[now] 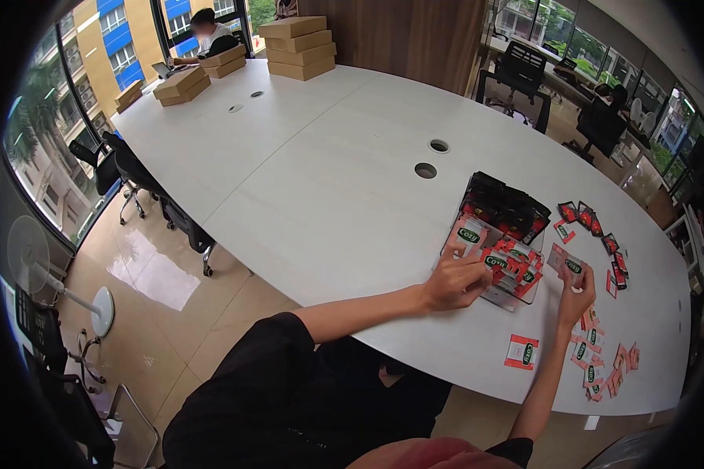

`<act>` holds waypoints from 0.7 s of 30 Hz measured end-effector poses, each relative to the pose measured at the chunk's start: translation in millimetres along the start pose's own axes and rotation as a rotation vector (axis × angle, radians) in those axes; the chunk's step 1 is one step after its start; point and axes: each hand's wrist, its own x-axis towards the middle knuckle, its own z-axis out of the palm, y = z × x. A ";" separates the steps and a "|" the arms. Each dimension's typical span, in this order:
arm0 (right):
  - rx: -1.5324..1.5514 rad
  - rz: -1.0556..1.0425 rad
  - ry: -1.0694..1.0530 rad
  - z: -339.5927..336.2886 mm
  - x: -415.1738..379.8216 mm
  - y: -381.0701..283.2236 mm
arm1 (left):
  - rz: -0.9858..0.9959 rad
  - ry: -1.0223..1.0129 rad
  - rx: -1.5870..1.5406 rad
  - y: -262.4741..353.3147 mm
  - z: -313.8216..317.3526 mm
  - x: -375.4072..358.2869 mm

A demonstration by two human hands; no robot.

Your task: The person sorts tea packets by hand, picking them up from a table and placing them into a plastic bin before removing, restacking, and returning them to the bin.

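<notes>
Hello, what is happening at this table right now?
A person sits at a large white table. The left hand reaches into a clear tray full of small red sachets, while the right hand holds up one sachet. More sachets lie scattered to the right. Another person sits at the far end.

The left hand (455, 283) covers the near left corner of the clear tray (524, 293), hiding whichever packets lie beneath it; the print on the sachet (567, 264) pinched by the right hand (576, 299) is too small to read; the dark packets (504, 207) at the tray's far end blur together, uncountable; the counter (328, 180) runs behind the dark lens rim at right; the far person (209, 31) is blurred
</notes>
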 end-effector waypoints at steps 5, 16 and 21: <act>-0.145 -0.189 0.223 -6.9 -3.2 -37.5 | -0.031 0.016 -0.024 -4.0 8.1 -6.1; 0.230 -0.833 0.015 8.8 -38.1 -113.4 | 0.182 -0.082 0.118 20.7 -5.3 14.5; 0.539 -0.701 -0.047 43.0 -44.9 -136.6 | 0.077 0.017 -0.011 19.6 -13.8 23.3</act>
